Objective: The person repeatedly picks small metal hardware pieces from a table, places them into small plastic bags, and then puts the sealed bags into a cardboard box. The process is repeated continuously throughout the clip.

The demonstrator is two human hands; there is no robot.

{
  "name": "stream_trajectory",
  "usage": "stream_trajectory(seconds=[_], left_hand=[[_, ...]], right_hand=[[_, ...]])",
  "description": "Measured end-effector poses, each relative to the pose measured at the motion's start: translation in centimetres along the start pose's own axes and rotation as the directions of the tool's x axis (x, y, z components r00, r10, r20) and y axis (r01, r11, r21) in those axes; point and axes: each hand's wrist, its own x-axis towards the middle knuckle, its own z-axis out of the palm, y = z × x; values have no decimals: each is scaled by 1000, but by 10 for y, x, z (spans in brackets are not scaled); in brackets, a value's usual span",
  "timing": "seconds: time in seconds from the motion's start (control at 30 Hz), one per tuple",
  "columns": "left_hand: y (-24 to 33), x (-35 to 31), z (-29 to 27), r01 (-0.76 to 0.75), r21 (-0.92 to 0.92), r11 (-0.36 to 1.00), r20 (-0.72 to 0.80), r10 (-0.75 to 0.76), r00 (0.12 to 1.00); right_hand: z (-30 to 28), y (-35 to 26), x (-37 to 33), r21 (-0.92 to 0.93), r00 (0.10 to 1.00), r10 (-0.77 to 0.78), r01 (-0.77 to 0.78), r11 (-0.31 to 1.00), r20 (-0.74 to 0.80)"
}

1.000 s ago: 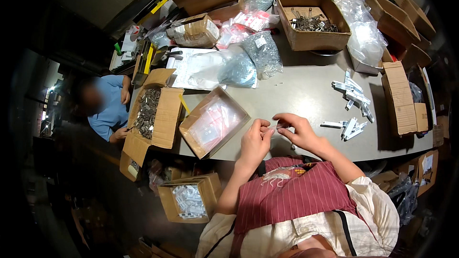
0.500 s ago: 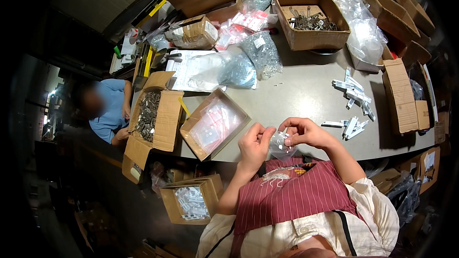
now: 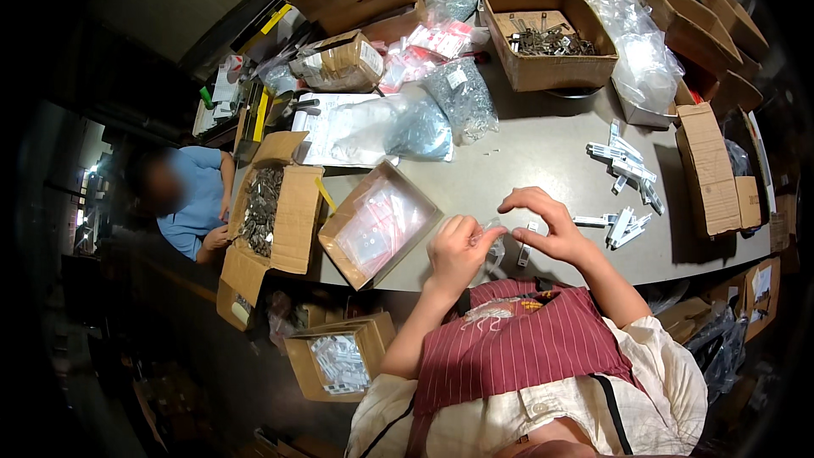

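A small clear plastic bag (image 3: 494,248) is pinched in my left hand (image 3: 455,248), at the near edge of the table. Beside it my right hand (image 3: 555,229) is open, thumb and fingers apart; its thumb comes close to the bag, and I cannot tell whether they touch. Under the right thumb, a long white slotted part (image 3: 527,244) shows on the table by the bag. Further right, two loose groups of similar white parts (image 3: 627,165) lie on the table. Left of my hands stands a shallow cardboard box (image 3: 339,242) with flat clear bags (image 3: 381,225) in it.
An open carton (image 3: 292,216) of dark metal pieces stands left, near a person in blue (image 3: 193,195). At the back are a box (image 3: 551,76) of metal parts and bags of small hardware (image 3: 462,106). Below the table edge sits a box (image 3: 381,331) of white parts.
My right hand has come off the bag and its fingers have spread. The bag has shifted toward my left hand, and the white part between the hands has come into view.
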Motion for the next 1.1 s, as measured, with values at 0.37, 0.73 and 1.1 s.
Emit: stream_trajectory(seconds=[0.37, 0.73, 1.1], left_hand=[[1, 17, 0, -126, 236, 964, 22, 124, 992], [-71, -28, 64, 356, 0, 934, 281, -342, 897], [-83, -33, 36, 524, -3, 852, 362, -487, 795]], right_hand=[[-2, 8, 15, -351, 906, -32, 196, 915, 423], [12, 171, 149, -574, 990, 92, -137, 807, -108], [24, 198, 142, -763, 992, 108, -22, 646, 63]])
